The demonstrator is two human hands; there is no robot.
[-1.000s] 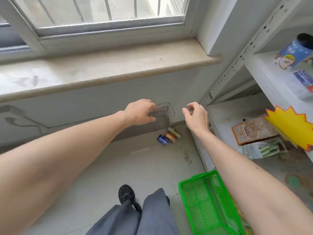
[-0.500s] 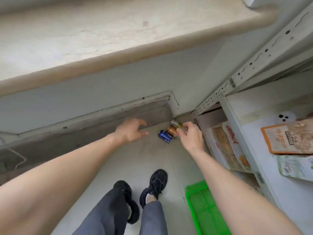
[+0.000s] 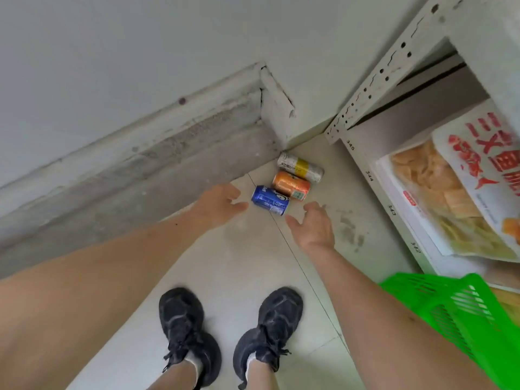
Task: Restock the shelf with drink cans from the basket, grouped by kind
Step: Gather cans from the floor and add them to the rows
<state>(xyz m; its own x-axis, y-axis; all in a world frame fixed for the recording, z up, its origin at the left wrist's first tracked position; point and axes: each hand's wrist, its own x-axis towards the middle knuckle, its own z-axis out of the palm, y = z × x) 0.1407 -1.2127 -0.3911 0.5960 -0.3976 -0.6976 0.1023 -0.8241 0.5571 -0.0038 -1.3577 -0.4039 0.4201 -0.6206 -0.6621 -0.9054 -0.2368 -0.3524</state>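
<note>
I am looking down at a pale tiled floor (image 3: pixel 247 260) in the corner where the wall meets the white shelf (image 3: pixel 374 175). The green basket (image 3: pixel 461 308) is sitting by the shelf's front edge. Three cans are lying on their sides in that corner, touching: yellow can (image 3: pixel 300 167), orange can (image 3: pixel 291 186), blue can (image 3: pixel 270 200). My left hand (image 3: pixel 215 205) and right hand (image 3: pixel 315 225) are reaching with fingers released, probably to collect them.

Bright, even daylight, soft shadows; slight motion blur, wide-angle edge distortion.
</note>
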